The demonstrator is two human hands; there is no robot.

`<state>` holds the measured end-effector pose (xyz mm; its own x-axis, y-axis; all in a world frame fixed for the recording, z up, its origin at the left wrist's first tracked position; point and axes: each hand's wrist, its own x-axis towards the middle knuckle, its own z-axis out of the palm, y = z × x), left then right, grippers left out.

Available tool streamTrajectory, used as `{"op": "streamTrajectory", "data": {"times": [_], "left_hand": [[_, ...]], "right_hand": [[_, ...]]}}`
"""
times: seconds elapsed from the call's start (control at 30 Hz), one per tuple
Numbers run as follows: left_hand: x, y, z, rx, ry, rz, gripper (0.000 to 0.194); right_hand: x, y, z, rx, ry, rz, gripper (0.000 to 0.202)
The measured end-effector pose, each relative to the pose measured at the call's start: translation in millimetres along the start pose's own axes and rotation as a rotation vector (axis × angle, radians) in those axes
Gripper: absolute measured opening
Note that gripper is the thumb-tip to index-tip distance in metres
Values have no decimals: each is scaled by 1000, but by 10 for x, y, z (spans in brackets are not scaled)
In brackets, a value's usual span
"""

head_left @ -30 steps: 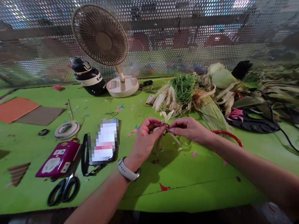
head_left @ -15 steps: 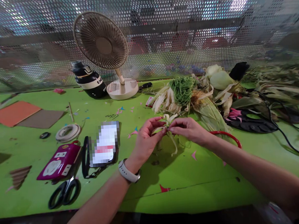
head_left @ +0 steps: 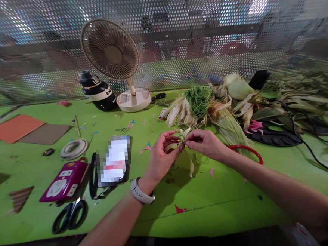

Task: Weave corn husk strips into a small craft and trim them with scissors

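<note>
Pale green corn husk strips (head_left: pixel 191 166) are bunched between my two hands over the middle of the table, with one strip hanging below my fingers. My left hand (head_left: pixel 162 153), a white band on its wrist, pinches the bunch between thumb and fingers. On the other side, my right hand (head_left: pixel 206 144) has its thumb and forefinger pressed together at the same bunch; the exact contact is partly hidden. Just beyond the hands lie a bundle of pale husks (head_left: pixel 177 111), a clump of green strands (head_left: pixel 198 100) and a larger green husk (head_left: pixel 228 128).
On the left are scissors (head_left: pixel 69 215), a purple packet (head_left: pixel 64 180), a phone (head_left: pixel 115 160) and a tape roll (head_left: pixel 74 149). A fan (head_left: pixel 134 100) and a black bottle (head_left: pixel 102 99) stand behind. A black palette (head_left: pixel 277 135), cable (head_left: pixel 309 148) and red handle (head_left: pixel 248 150) lie right.
The hanging husk strip has swung and straightened slightly. Both hands keep their pinch at nearly the same spot; the whole view has shifted slightly.
</note>
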<state>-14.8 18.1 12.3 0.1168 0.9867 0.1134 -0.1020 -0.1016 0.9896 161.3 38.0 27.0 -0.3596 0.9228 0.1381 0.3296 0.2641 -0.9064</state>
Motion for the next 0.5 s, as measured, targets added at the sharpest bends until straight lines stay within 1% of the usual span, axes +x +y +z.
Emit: {"op": "streamTrajectory", "data": {"times": [0.07, 0.13, 0.27, 0.33, 0.37, 0.4, 0.5], "left_hand": [[5, 1, -7, -1, -28, -49, 43], [14, 0, -15, 13, -58, -91, 41], [27, 6, -24, 16, -50, -72, 37], [25, 19, -22, 10, -56, -63, 37], [21, 28, -19, 10, -62, -60, 38], [14, 39, -13, 14, -72, -56, 40], [-17, 72, 10, 16, -93, -32, 43]], "right_hand": [[3, -19, -32, -38, 45, -29, 12], [22, -45, -111, -75, 113, -52, 13], [86, -89, -364, -21, 253, -55, 18], [96, -105, -455, 1, 313, -57, 19], [90, -114, -474, -14, 313, -69, 20], [77, -124, -470, -52, 284, -91, 20], [22, -150, -349, -301, 126, -151, 25]]}}
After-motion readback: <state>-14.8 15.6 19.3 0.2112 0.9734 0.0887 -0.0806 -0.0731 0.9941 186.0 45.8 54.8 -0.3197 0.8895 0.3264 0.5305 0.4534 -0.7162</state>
